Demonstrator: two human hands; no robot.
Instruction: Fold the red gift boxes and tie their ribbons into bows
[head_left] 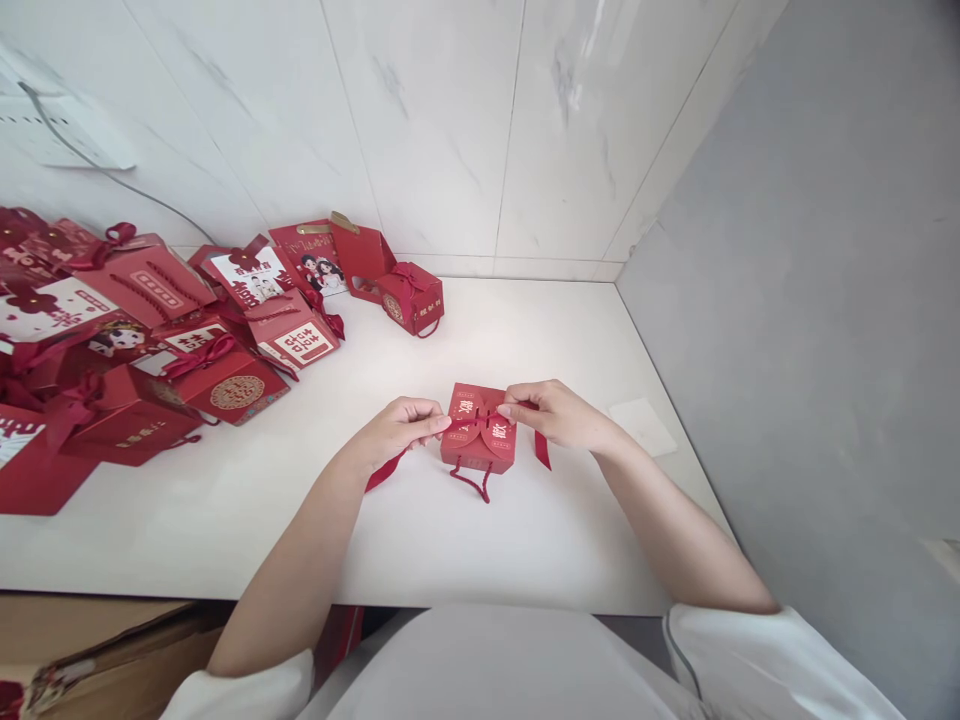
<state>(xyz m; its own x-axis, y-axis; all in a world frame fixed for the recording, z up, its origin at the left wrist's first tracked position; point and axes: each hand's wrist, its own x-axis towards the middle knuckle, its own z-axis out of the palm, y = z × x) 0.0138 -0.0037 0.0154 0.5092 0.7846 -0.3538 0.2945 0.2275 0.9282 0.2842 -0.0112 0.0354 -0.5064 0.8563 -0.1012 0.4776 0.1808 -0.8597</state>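
Note:
A small red gift box point(474, 452) with gold print stands on the white table point(450, 540) in front of me. A red ribbon point(541, 449) crosses its top and trails off on both sides. My left hand point(401, 426) pinches the ribbon at the box's left top edge. My right hand point(551, 411) pinches the ribbon at the right top edge. A thin red cord handle hangs off the box's near side.
Several red gift boxes and bags point(150, 350) are heaped at the left of the table; one small red box point(411, 295) stands near the back wall. A white paper slip point(642, 425) lies to the right. Grey wall at the right, cardboard box point(97, 655) below left.

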